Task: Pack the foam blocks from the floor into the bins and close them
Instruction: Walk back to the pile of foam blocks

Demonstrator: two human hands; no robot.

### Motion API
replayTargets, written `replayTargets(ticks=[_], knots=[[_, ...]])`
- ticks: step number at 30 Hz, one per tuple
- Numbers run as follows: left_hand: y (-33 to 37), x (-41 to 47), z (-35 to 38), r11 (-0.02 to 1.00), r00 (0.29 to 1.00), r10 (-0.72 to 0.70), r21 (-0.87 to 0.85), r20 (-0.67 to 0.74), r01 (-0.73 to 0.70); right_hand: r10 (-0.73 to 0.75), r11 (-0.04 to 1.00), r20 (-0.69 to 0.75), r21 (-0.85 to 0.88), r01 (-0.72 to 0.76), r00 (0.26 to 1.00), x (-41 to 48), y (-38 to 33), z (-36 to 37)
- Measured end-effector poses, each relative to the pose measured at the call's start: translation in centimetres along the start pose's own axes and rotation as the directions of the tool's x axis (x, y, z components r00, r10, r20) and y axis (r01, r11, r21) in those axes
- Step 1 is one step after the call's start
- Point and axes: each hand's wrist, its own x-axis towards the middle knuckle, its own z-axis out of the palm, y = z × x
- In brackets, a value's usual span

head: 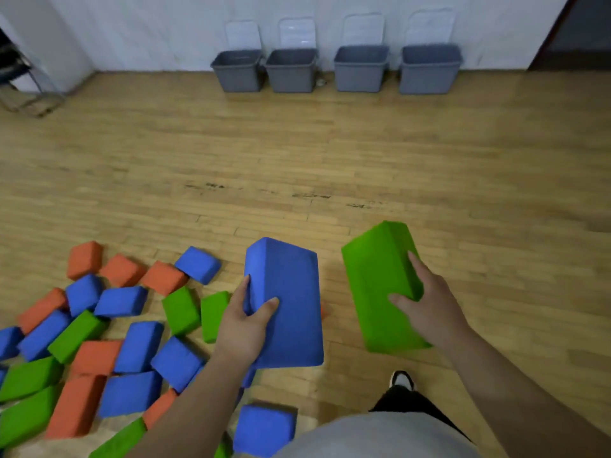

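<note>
My left hand (244,328) grips a blue foam block (291,292) by its left edge, thumb on top, held above the floor. My right hand (426,305) grips a green foam block (373,276) along its right side. A pile of blue, green and orange foam blocks (99,342) lies on the wooden floor at lower left. Several grey bins (291,72) stand open in a row against the far wall, with their clear lids (363,28) leaning on the wall behind them.
Bare wooden floor (330,153) stretches between me and the bins. A metal-framed chair (20,84) stands at the far left. A dark doorway (578,31) is at the far right. One blue block (264,428) lies by my feet.
</note>
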Motion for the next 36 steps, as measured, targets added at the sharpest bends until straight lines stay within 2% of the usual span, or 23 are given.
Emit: replayTargets(ticks=[7, 12, 17, 21, 30, 36], knots=[[8.4, 7.0, 11.1, 0.992, 1.0, 0.017, -0.122, -0.021, -0.019, -0.012, 1.0, -0.034, -0.005, 0.012, 0.999, 10.4, 0.9, -11.7], [14.0, 10.7, 17.0, 0.979, 1.0, 0.013, -0.202, 0.001, -0.012, -0.052, 0.998, -0.045, -0.041, 0.05, 0.998, 17.8, -1.5, -18.7], [19.4, 17.2, 19.0, 0.984, 0.999, 0.045, -0.17, -0.024, -0.049, -0.083, 0.997, -0.058, -0.009, 0.083, 0.995, 26.2, -5.2, -20.0], [23.4, 25.9, 20.5, 0.979, 0.997, 0.071, -0.19, -0.008, -0.071, -0.085, 0.996, -0.07, 0.031, 0.087, 0.994, 33.9, -8.0, -19.5], [33.9, 45.7, 24.3, 0.982, 0.989, 0.095, -0.173, 0.112, -0.075, -0.066, 0.996, -0.197, 0.052, 0.078, 0.978, 50.3, -16.3, -21.4], [40.4, 55.2, 29.0, 0.988, 0.968, 0.128, -0.117, 0.217, -0.104, 0.029, 0.979, -0.291, 0.201, 0.031, 0.956, 58.8, -17.4, -23.2]])
